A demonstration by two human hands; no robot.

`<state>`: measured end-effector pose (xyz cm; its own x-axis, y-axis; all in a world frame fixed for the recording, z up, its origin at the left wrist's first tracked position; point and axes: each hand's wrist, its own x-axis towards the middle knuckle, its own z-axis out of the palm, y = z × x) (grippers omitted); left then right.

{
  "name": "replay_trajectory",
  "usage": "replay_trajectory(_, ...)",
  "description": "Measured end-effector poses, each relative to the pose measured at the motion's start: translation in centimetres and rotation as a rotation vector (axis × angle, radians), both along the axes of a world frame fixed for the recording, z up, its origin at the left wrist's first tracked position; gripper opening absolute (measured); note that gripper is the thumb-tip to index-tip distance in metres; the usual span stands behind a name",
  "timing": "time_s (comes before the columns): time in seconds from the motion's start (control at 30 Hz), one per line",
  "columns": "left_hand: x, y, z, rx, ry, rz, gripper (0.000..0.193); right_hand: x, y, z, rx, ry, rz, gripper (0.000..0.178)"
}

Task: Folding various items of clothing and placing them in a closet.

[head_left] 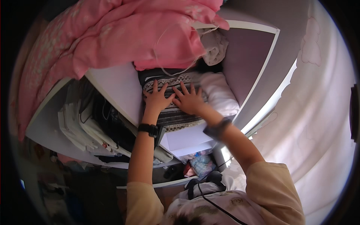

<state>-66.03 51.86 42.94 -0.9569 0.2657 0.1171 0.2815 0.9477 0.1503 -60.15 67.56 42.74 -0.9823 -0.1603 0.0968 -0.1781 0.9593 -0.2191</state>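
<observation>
Inside a white cabinet compartment lies a folded black, grey and cream patterned knit (174,116). Flat on its left part rests my left hand (158,99), fingers spread. My right hand (190,101) presses beside it with its fingers apart too, and the two thumbs come close together. Neither hand grips anything. A folded white cloth item (219,93) sits against the knit on the right. Behind them, a rolled grey-beige cloth (215,47) is tucked into the back of the compartment.
A pink patterned blanket (108,45) drapes over the cabinet top and hangs into the compartment, with a pale cord (162,67) dangling. Clothes (88,116) hang in the left section. Lower down are bundled blue cloth items (202,165). A pale curtain (311,112) hangs at right.
</observation>
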Motion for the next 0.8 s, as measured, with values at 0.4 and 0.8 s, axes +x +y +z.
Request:
replay_trajectory(0.4, 8.0, -1.6, 4.1, 0.045, -0.053, -0.279, 0.083, -5.3, 4.1, 0.7, -0.115, 0.539, 0.061, 0.063)
replay_trajectory(0.8, 10.7, -2.2, 0.8, 0.018, 0.358, -0.324, 0.108, -11.4, 7.1, -0.2, 0.007, -0.101, 0.15, 0.065)
